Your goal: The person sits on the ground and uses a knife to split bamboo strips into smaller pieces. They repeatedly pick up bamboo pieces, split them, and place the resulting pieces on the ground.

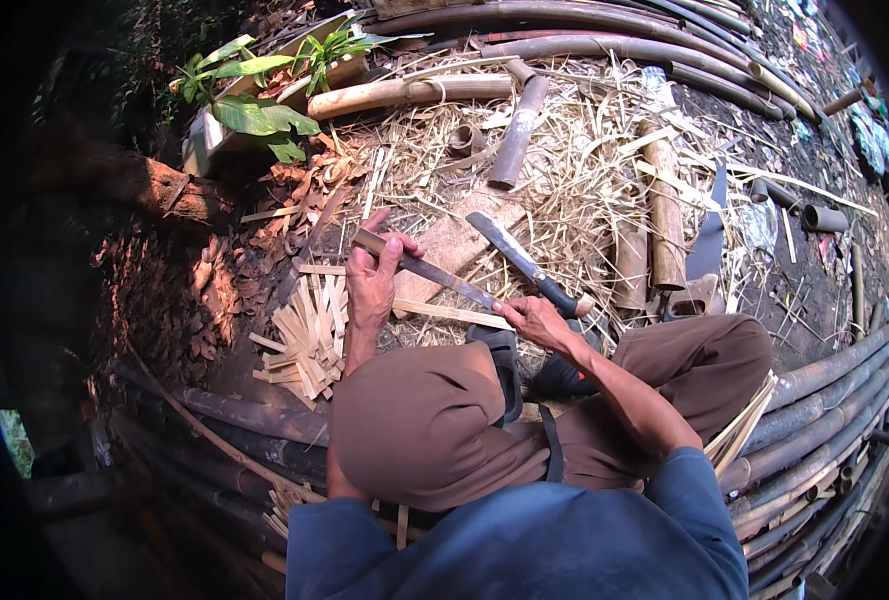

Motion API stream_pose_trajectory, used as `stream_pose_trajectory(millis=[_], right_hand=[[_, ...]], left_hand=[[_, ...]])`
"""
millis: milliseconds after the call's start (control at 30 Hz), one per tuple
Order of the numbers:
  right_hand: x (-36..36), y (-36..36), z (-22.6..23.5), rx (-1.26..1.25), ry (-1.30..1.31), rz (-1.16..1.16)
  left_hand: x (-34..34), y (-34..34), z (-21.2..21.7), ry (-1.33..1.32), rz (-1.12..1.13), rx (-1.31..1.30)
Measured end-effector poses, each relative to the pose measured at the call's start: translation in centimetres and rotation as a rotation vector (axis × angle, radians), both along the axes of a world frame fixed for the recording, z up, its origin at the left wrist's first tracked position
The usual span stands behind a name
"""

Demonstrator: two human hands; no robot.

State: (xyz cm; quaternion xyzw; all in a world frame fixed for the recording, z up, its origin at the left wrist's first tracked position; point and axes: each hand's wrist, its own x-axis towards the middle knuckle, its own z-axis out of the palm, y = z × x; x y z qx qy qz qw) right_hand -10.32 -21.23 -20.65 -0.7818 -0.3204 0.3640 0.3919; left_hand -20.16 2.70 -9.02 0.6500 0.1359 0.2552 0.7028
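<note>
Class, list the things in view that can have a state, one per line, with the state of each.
Long flat piece: slanting, held near both ends
Left hand: closed on its upper end
Right hand: closed on its lower end
Machete: lying down, unheld
Handsaw: lying down, unheld
Pale strips: cut, loosely heaped
Shavings: loose, scattered
Greyish tube: cut, lying down
Leafy plant: green

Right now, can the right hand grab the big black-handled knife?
Probably yes: the black handle lies uncovered just beyond the right hand, though that hand holds a long flat piece it might need to release.
</note>
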Motion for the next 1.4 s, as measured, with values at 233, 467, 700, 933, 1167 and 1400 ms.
stream_pose_trajectory(millis=[233,467,700,933,1167,1400], right_hand=[[-1.1,0.5,-0.9,0.054,0.266,0.025],[-0.5,-0.1,-2.8,-0.099,-0.241,0.008],[-2.5,-1.5,-10.9,-0.049,-0.463,-0.013],[-3.0,-2.8,-12.8,0.061,-0.69,-0.011],[-2.5,-0.1,-5.1,0.08,-0.333,0.049],[-3.2,2.7,-2.6,0.165,-0.355,0.031]], left_hand=[[-0.9,2.3,-0.4,0.169,0.156,-0.134],[-8.4,4.9,-17.8,0.543,0.441,-0.415],[-10.3,-1.4,-29.4,0.473,0.374,-1.007],[-7.2,-2.7,-27.8,0.377,0.352,-1.096],[-4.1,-0.9,-22.8,0.128,0.412,-0.856],[-0.2,-0.4,-11.7,-0.305,0.409,-0.853]])
